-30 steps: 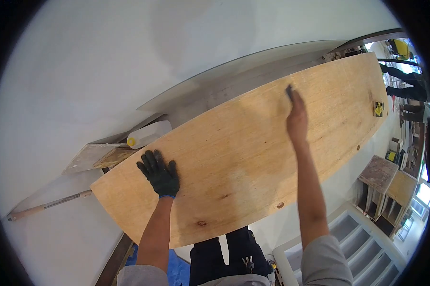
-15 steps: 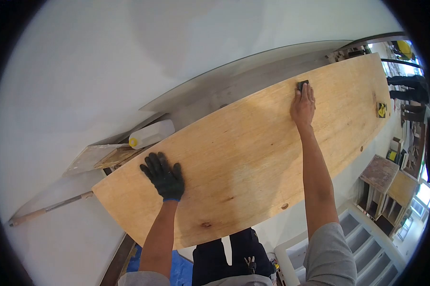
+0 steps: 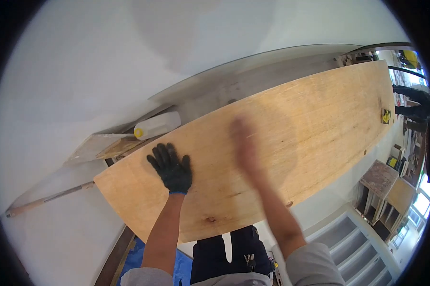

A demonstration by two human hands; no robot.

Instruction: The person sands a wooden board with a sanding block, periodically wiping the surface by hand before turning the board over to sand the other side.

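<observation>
A large pale wooden board [image 3: 320, 119] stretches across the view under both hands. My left hand [image 3: 171, 167], in a dark knit glove with a blue cuff edge, lies flat on its left part with fingers spread. My bare right hand [image 3: 246, 148] is smeared by motion over the middle of the board. A dark blurred patch at its fingertips matches the small black sanding block seen under them earlier; the block's outline is lost in the blur. A small yellow-and-black item [image 3: 385, 116] rests near the board's far right end.
Behind the board, a white plastic jug [image 3: 158, 125] with a yellow cap lies on its side. A pole [image 3: 53, 199] sticks out at left. Wooden boxes [image 3: 379, 178] and a white slatted frame [image 3: 348, 238] stand at right. Another person's dark-clothed legs [image 3: 413, 102] show far right.
My right hand has swept left and slightly toward me across the board, from its right part to the middle. My left hand remains flat on the board; the view has shifted slightly.
</observation>
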